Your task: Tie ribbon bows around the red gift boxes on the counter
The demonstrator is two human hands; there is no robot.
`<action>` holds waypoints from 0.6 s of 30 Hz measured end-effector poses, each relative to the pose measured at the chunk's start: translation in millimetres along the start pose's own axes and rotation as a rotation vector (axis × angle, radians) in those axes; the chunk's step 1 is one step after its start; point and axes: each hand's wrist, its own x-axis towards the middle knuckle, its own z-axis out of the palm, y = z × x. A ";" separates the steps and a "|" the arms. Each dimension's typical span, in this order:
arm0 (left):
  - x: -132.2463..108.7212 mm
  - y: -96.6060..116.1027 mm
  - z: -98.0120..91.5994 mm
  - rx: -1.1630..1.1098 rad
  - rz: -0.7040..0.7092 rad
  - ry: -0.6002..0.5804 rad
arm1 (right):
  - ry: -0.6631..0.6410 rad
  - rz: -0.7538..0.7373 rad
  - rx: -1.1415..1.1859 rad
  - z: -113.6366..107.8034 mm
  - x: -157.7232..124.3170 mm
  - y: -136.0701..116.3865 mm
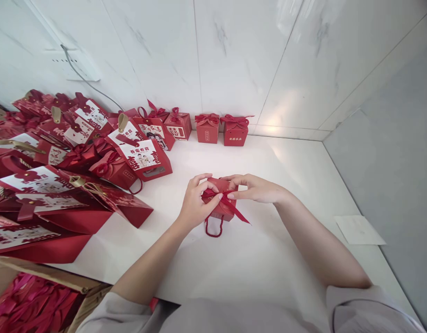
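Observation:
A small red gift box (227,213) rests on the white table between my hands. Across its top runs a red ribbon (240,213), gathered at the middle, with one tail trailing toward the lower right. My left hand (198,200) pinches the ribbon between thumb and index finger at the box's left side. From the right, my right hand (257,188) has thumb and fingers closed on the ribbon near its centre, its other fingers over the box's far edge. A dark red cord handle (213,235) loops from the box's near side onto the table.
Many red gift boxes (118,172) are heaped at the left. Two ribboned boxes (207,129) stand by the marble-patterned wall (234,55). A cardboard carton (90,300) at lower left holds red ribboned pieces. White paper (359,230) lies at the table's right edge. A cable (91,87) hangs along the wall.

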 end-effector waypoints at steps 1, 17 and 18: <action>0.1 -0.5 0.0 0.001 0.002 -0.001 | -0.018 -0.014 0.068 -0.1 1.3 2.1; 4.0 -0.8 1.9 0.022 0.007 -0.033 | 0.130 0.014 0.425 4.8 23.8 27.3; 4.0 -0.6 1.4 0.022 0.012 -0.029 | 0.151 0.004 0.397 5.1 23.6 27.7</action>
